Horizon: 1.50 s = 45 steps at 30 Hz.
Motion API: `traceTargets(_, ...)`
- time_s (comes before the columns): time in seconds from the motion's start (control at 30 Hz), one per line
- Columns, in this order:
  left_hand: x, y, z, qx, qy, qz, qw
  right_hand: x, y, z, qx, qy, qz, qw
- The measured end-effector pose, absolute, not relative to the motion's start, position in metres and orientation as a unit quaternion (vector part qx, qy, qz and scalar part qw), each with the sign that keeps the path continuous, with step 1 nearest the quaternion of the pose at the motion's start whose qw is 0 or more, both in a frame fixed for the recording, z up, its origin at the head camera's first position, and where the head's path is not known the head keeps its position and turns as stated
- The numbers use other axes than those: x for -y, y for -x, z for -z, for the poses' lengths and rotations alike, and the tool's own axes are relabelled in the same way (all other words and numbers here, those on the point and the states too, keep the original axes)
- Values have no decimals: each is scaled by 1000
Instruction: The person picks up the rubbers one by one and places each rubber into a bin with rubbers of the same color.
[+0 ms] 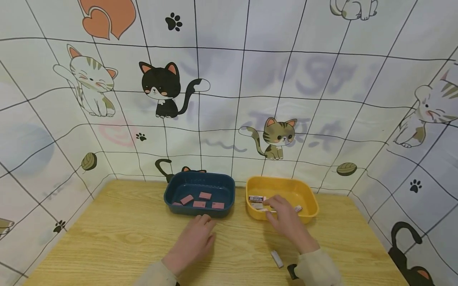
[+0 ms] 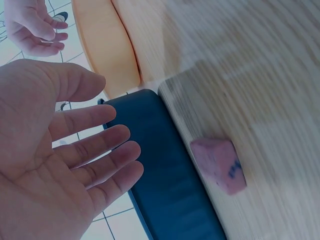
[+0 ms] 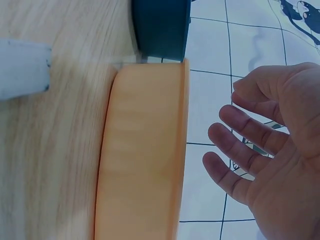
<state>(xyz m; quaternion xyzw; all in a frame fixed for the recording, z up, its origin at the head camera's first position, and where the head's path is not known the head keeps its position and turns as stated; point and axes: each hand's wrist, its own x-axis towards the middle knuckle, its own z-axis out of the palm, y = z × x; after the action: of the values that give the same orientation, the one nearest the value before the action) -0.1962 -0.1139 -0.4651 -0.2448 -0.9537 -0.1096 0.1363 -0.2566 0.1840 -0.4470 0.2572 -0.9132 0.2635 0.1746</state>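
My left hand [image 1: 193, 241] hovers just in front of the dark blue tray [image 1: 168, 194], its fingers relaxed and holding nothing. Below it on the table lies a pink eraser-like block [image 2: 217, 165] with dark marks, hidden in the head view. Several similar pink blocks [image 1: 199, 204] lie in the blue tray. My right hand [image 1: 286, 220] reaches over the front rim of the yellow tray [image 1: 311, 198], fingers loosely bent with nothing visible between them. Near its fingertips are a small block with a dark printed sleeve [image 1: 257, 199] and white blocks [image 1: 256, 206].
A white block [image 1: 276, 259] lies on the wooden table [image 1: 236, 254] near the right sleeve. The two trays stand side by side at the back, close to a wall covering [image 1: 222, 111] printed with cats. More covering rises on both sides.
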Motion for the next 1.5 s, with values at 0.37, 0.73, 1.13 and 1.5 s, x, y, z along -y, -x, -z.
traceTargets(0.37, 126, 195, 466, 950, 248, 106, 156, -178, 242, 451, 902, -272, -268, 202)
traceTargets(0.73, 140, 190, 474, 955, 238, 105, 143, -170, 229, 454, 917, -241, -281, 148)
traceTargets(1.13, 161, 182, 483, 958, 238, 101, 123, -167, 218, 463, 912, -264, -285, 133)
traceTargets(1.5, 172, 175, 485, 960, 237, 112, 98, -161, 209, 470, 904, -295, -278, 132)
